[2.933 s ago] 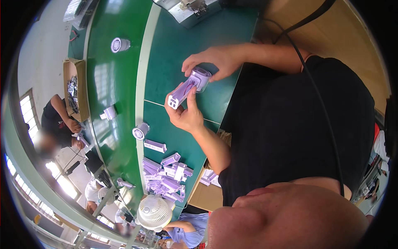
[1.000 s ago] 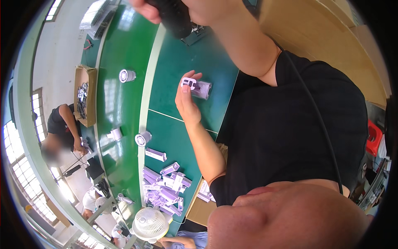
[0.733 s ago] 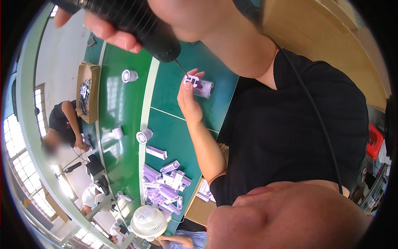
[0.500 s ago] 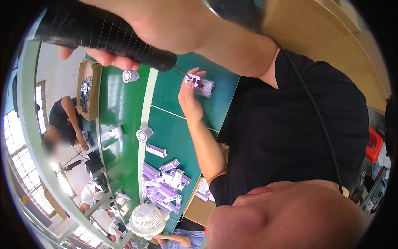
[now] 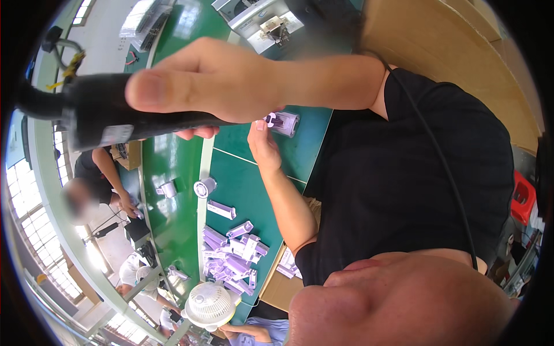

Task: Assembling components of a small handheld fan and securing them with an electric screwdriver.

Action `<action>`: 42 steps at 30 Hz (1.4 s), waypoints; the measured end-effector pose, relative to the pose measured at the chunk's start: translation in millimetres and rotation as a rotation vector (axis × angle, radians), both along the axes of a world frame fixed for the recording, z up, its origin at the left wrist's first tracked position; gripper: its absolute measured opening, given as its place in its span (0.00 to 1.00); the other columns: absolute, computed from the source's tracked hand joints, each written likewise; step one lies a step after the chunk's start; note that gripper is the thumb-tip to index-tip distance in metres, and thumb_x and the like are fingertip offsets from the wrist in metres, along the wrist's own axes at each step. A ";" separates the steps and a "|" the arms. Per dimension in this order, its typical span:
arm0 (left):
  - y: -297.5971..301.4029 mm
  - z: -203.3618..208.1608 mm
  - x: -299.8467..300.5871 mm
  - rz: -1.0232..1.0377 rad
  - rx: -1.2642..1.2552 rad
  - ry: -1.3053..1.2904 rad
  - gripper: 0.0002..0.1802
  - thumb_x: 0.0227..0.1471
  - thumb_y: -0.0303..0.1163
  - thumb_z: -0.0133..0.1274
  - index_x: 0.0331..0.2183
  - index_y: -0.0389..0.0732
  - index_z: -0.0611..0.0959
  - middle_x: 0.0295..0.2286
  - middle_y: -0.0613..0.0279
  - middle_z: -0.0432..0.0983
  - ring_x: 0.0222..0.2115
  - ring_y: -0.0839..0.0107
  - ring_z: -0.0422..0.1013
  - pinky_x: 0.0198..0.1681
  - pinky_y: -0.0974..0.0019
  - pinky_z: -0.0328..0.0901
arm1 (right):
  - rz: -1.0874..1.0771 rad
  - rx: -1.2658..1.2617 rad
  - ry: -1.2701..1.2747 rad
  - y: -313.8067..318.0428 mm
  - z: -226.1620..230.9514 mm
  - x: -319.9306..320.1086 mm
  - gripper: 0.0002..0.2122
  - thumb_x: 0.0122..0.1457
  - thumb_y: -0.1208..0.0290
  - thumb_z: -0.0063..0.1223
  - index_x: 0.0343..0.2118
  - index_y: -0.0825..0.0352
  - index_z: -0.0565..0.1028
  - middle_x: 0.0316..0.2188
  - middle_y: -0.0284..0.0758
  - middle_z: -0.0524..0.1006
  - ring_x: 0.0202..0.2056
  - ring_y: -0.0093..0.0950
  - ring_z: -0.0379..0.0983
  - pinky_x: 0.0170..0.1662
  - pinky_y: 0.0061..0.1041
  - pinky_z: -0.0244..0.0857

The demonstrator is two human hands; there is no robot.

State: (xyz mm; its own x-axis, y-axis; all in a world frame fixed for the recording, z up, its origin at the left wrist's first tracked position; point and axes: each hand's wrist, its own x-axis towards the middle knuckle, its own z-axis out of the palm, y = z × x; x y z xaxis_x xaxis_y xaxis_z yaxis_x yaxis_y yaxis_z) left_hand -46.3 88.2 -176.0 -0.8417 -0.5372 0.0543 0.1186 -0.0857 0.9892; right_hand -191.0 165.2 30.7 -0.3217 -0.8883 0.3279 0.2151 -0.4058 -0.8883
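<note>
My right hand (image 5: pixel 213 81) is wrapped round a black electric screwdriver (image 5: pixel 101 109), held sideways with a cable at its outer end. Its bit is hidden behind my hand and the tool's front end. Below it, my left hand (image 5: pixel 266 149) grips a pale purple plastic housing (image 5: pixel 285 123), translucent at one end, over the green table (image 5: pixel 231 167). The thumb lies by the housing's white-purple end piece, close to the screwdriver's front. Whether the tool touches the housing cannot be made out.
Loose purple plastic parts (image 5: pixel 234 262) lie heaped by a white fan (image 5: pixel 208 305). A round part (image 5: pixel 205 187) stands at the table's edge, a long one (image 5: pixel 221 210) beside it. Beyond runs a green conveyor (image 5: pixel 173 216); co-workers sit across it. A machine (image 5: pixel 268 26) stands at top.
My right hand has come down and inward with the screwdriver, hiding the bit and uncovering a machine at the top. My left hand keeps the housing nearly in place. The view has shifted slightly.
</note>
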 end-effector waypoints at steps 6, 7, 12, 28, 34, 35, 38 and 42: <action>-7.0 -22.8 8.4 0.076 0.126 0.065 0.30 0.64 0.49 0.49 0.52 0.31 0.78 0.47 0.51 0.79 0.51 0.62 0.72 0.58 0.57 0.61 | 0.008 -0.059 -0.004 -5.6 -26.5 1.6 0.36 0.61 0.28 0.48 0.30 0.66 0.80 0.21 0.29 0.74 0.21 0.19 0.71 0.26 0.21 0.65; -6.8 -23.3 8.8 0.099 0.149 0.075 0.29 0.64 0.49 0.50 0.51 0.32 0.79 0.47 0.53 0.78 0.52 0.62 0.72 0.59 0.57 0.61 | 0.031 -0.058 -0.002 -5.2 -27.1 0.9 0.36 0.61 0.28 0.48 0.30 0.66 0.80 0.21 0.29 0.74 0.21 0.19 0.72 0.26 0.21 0.65; -6.6 -21.9 11.3 0.126 0.163 0.089 0.26 0.64 0.47 0.51 0.50 0.33 0.80 0.48 0.56 0.78 0.51 0.63 0.72 0.60 0.56 0.61 | 0.071 -0.057 -0.011 -7.6 -33.4 2.3 0.36 0.61 0.28 0.48 0.31 0.66 0.80 0.21 0.29 0.74 0.22 0.19 0.72 0.26 0.21 0.65; -2.1 -14.6 11.9 0.066 0.149 0.122 0.26 0.64 0.46 0.52 0.50 0.33 0.79 0.50 0.56 0.77 0.54 0.63 0.71 0.61 0.57 0.62 | 0.099 -0.020 0.044 -7.1 -41.7 4.4 0.35 0.61 0.29 0.49 0.34 0.65 0.82 0.21 0.29 0.75 0.22 0.19 0.72 0.26 0.21 0.66; -1.8 -15.0 12.0 0.077 0.144 0.107 0.27 0.64 0.46 0.52 0.51 0.32 0.79 0.51 0.56 0.76 0.55 0.63 0.70 0.61 0.56 0.62 | 0.115 -0.052 0.060 -8.1 -45.0 3.3 0.35 0.61 0.29 0.50 0.34 0.65 0.82 0.22 0.29 0.75 0.22 0.19 0.73 0.26 0.21 0.66; -1.7 -15.8 12.5 0.078 0.144 0.106 0.27 0.64 0.46 0.52 0.51 0.32 0.79 0.51 0.56 0.76 0.55 0.63 0.70 0.61 0.56 0.62 | 0.104 -0.034 0.064 -7.4 -42.7 3.2 0.35 0.61 0.29 0.50 0.34 0.65 0.82 0.22 0.29 0.75 0.22 0.19 0.72 0.26 0.21 0.66; -2.0 -19.8 12.4 0.079 0.166 0.120 0.27 0.63 0.46 0.52 0.52 0.31 0.78 0.52 0.55 0.75 0.55 0.63 0.70 0.61 0.56 0.62 | 0.124 -0.027 0.072 -6.3 -36.8 2.9 0.36 0.61 0.29 0.50 0.33 0.67 0.81 0.21 0.29 0.75 0.22 0.19 0.73 0.26 0.21 0.66; -5.8 -20.2 11.2 0.021 0.134 0.113 0.32 0.64 0.47 0.50 0.57 0.29 0.74 0.54 0.50 0.73 0.56 0.60 0.69 0.62 0.55 0.60 | 0.104 0.043 0.035 -21.2 -29.5 2.3 0.36 0.61 0.30 0.51 0.32 0.70 0.80 0.21 0.31 0.74 0.21 0.20 0.72 0.24 0.22 0.67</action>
